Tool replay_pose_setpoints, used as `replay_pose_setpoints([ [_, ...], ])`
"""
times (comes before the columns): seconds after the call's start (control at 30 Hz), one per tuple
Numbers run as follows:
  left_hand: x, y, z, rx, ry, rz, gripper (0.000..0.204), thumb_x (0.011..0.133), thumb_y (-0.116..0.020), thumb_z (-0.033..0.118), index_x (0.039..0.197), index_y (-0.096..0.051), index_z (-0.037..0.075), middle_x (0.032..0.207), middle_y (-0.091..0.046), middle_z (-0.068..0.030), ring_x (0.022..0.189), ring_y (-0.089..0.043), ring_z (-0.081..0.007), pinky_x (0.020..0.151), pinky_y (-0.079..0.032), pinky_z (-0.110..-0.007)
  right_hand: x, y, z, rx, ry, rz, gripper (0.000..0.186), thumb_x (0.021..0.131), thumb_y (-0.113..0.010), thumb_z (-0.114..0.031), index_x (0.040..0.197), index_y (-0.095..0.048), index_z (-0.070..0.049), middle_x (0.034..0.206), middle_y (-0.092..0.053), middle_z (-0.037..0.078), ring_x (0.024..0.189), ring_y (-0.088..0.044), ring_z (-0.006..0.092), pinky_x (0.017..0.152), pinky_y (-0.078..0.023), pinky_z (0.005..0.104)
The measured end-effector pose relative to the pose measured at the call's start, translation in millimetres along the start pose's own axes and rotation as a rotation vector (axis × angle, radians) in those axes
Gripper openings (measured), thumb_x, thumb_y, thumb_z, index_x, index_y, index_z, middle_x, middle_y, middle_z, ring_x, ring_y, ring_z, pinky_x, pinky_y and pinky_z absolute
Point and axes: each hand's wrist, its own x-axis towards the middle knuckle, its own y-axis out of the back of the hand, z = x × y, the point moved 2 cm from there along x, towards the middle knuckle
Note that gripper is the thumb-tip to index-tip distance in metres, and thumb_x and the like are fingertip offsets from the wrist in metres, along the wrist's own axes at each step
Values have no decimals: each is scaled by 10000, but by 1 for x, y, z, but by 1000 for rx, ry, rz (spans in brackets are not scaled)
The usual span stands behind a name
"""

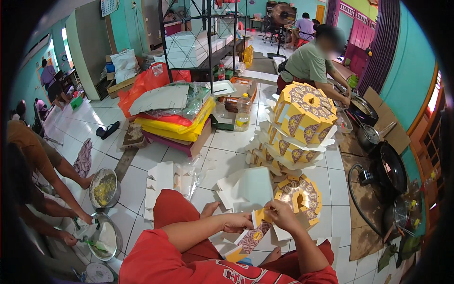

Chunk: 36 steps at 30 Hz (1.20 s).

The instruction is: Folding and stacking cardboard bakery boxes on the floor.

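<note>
Head view: left hand (238, 222) and right hand (281, 216) both grip the upper end of a patterned yellow carton (255, 238), held between the person's knees (172, 204). A ring of similar cartons (310, 195) lies just beyond, near a taller stack (305, 118).

White tiles cover this floor (333, 222), light gleaming off them towards the left edge! Along the right edge rises the turquoise wall (414, 66), and further up that side, a dark purple folding gate (380, 49). At the far edge, there's a standing fan (282, 15), an office chair (274, 27) just beside it; nearer stands a tall black metal rack (209, 42).
</note>
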Motion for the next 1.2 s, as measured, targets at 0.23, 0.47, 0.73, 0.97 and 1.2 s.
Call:
replay_pose_setpoints([
  [0.23, 5, 4, 1, -9, -50, -50, 358, 757, -535, -43, 1107, -466, -17, 1038, -564, -81, 940, -563, -150, 809, -454, -242, 1, 2, 7, 19, -31, 117, 134, 764, -580, -116, 871, -549, -42, 843, -555, 140, 794, -537, 330, 689, -431, 376],
  [0.47, -2, -10, 3, 76, -41, 58, 407, 742, -504, -76, 1140, -444, -23, 1070, -536, -74, 974, -534, -139, 805, -433, -236, -4, 1, 4, 76, 81, -252, 147, 763, -580, -102, 900, -552, -55, 877, -549, 122, 814, -542, 313, 697, -440, 351],
  [0.73, -8, 2, 22, 78, -140, 406, 300, 794, -486, 25, 1090, -485, 74, 852, -539, 2, 754, -533, -68, 571, -444, -215, -7, -8, -22, -259, 317, 27, 283, 737, -602, -122, 1016, -553, -114, 1040, -543, 97, 974, -513, 280, 809, -408, 355],
  [0.97, 4, 52, 38, -396, -567, 488, 252, 804, -459, -8, 1040, -437, 77, 982, -543, -66, 893, -560, -159, 808, -467, -288, -7, -1, -33, -205, 334, 50, 251, 759, -615, -225, 981, -593, -112, 1093, -534, 88, 1007, -504, 276, 862, -383, 368],
  [1.2, -3, 51, 44, -446, -665, 499, 229, 819, -478, 39, 1047, -483, 56, 943, -558, -51, 863, -553, -170, 783, -461, -306, -9, -10, -44, -223, 375, 25, 441, 679, -701, -234, 1065, -525, -115, 1182, -454, 152, 1003, -505, 325, 811, -435, 384],
])
